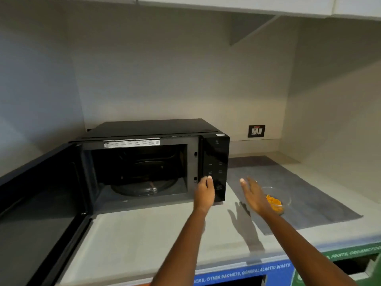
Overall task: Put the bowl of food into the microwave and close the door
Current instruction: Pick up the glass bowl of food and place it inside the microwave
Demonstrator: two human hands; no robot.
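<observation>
A black microwave stands on the counter with its door swung wide open to the left. Inside lies a glass turntable, and the cavity holds nothing else. A clear glass bowl with orange food sits on a grey mat right of the microwave. My left hand hovers in front of the control panel's lower edge, fingers loosely curled and holding nothing. My right hand is stretched flat with fingers apart, just left of the bowl and partly covering it.
The grey mat covers the right part of the pale counter. A wall socket sits behind it. Walls close in on the left and right, with cabinets overhead. Labelled waste bins show below the counter's front edge.
</observation>
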